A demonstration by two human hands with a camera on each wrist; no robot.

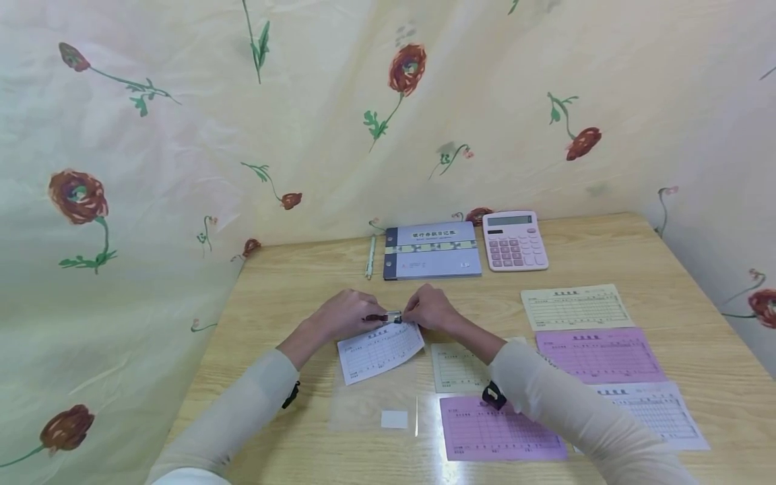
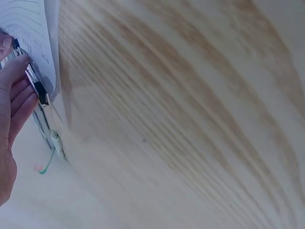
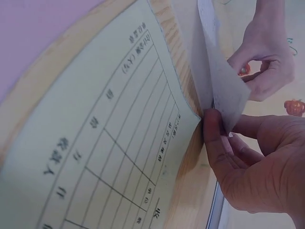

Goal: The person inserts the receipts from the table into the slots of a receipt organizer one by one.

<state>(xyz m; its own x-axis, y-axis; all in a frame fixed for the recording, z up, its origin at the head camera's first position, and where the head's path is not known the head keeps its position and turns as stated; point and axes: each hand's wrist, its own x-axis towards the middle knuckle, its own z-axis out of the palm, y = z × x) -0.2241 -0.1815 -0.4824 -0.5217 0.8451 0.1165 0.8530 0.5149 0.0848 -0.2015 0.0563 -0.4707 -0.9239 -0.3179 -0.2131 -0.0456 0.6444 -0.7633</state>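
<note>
A white printed form (image 1: 380,353) lies at a slant over a clear plastic folder (image 1: 358,412), which has a small white label (image 1: 394,419) near its lower edge. At the form's top edge is a metal clip (image 1: 394,316) with dark ends. My left hand (image 1: 347,314) grips the clip from the left, its fingers around it in the left wrist view. From the right, my right hand (image 1: 432,310) pinches the form's top corner between thumb and fingers. That corner of the white form (image 3: 231,90) is lifted and bent in the right wrist view.
Green (image 1: 451,377) and purple forms (image 1: 497,431) lie under and beside my right forearm. Further right lie another green form (image 1: 576,306), a purple form (image 1: 600,353) and a white form (image 1: 657,411). Behind are a pen (image 1: 370,257), a blue account book (image 1: 432,250) and a pink calculator (image 1: 516,241).
</note>
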